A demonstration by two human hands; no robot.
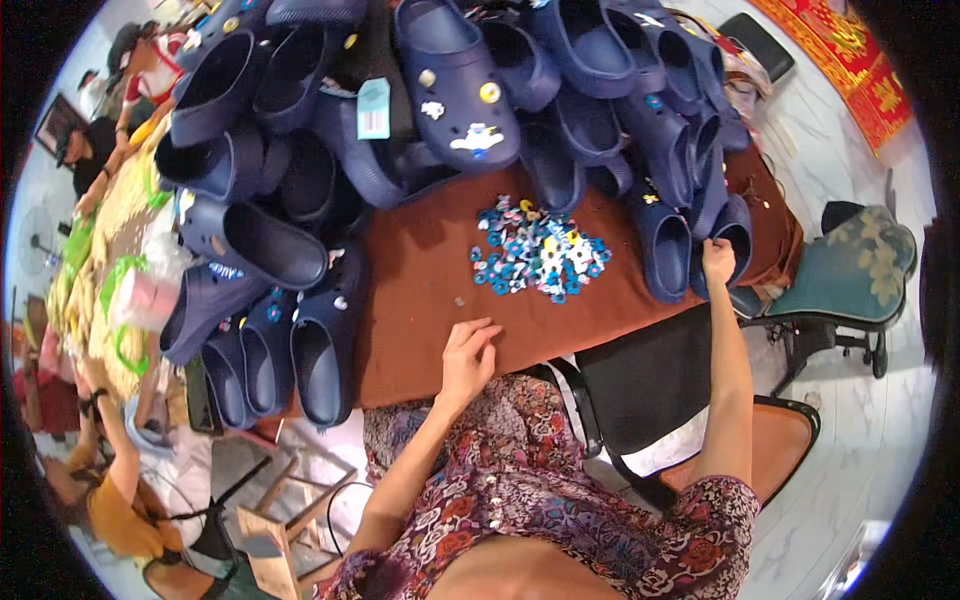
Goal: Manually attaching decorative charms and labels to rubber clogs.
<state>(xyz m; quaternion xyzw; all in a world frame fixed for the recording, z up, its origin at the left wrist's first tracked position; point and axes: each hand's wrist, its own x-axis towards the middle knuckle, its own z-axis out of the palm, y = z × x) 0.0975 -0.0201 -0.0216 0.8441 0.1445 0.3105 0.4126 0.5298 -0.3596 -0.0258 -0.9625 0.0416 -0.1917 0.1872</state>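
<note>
My right hand [718, 262] reaches to the right end of the table and has its fingers closed on the rim of a navy clog [741, 236]. Another navy clog [662, 250] stands directly left of it, with small charms on its upper. My left hand [470, 358] hovers at or rests on the table's near edge, fingers loosely bent and apart, with nothing in it. Beyond it lies a loose heap of shoe charms [545, 250] in blue, white, pink and yellow.
Piled navy clogs [460, 90], some with charms, ring the brown-covered table [410, 290]; one bears a light-blue tag [373, 110]. Chairs [640, 375] stand by the near right side, a teal one [850, 265] farther right. People work at a heaped table [115, 250] on the left.
</note>
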